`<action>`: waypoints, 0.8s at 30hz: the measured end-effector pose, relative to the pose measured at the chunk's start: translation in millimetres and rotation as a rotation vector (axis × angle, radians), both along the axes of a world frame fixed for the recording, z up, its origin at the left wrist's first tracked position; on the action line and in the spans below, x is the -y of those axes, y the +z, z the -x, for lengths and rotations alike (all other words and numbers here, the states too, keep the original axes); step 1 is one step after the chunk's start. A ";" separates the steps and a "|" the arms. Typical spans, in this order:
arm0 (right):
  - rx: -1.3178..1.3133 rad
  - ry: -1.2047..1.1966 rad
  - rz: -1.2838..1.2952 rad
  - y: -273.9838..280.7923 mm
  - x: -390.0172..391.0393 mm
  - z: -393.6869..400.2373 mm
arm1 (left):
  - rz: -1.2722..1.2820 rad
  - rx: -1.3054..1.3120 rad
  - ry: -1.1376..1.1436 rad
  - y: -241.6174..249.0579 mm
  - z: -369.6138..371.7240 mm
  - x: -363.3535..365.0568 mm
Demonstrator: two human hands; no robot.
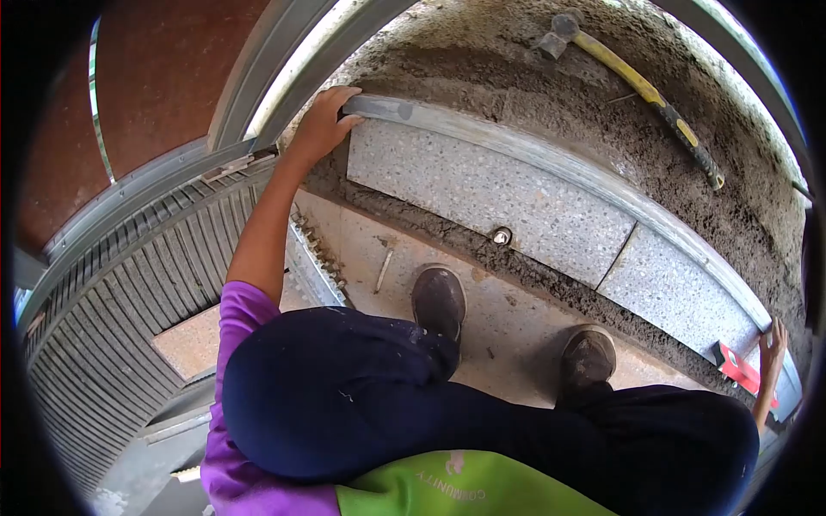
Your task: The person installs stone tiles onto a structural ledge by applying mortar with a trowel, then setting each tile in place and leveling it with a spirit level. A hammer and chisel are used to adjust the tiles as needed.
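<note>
A long metal straightedge lies along the far edge of the speckled grey tiles, curved by the wide lens. My left hand grips its left end, fingers over the top. At the far right, my right hand is closed round the bar near its other end. Close to that hand, a red spirit level rests at the tile edge, partly hidden. A narrow joint separates the two tiles. A small round metal piece sits at the near edge of the larger tile.
A hammer with a yellow and black handle lies on rough mortar beyond the bar. My shoes stand on paler tiles before a mortar-filled strip. A ribbed grey surface and a metal frame border the left.
</note>
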State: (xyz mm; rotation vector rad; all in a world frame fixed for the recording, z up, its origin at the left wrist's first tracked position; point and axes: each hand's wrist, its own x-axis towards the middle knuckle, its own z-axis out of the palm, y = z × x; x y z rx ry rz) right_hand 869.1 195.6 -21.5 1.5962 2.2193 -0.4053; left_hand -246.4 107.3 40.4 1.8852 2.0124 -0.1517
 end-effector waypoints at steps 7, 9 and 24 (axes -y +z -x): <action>0.030 0.004 0.005 3.2 -2.7 6.2 | 0.038 -0.005 0.030 4.3 -1.5 -3.0; 0.040 0.047 -0.014 2.8 -2.4 4.4 | 0.039 -0.016 0.029 4.8 -0.4 -2.4; 0.041 0.003 0.004 46.3 -1.0 92.2 | -0.197 0.001 -0.280 12.3 -54.8 -7.7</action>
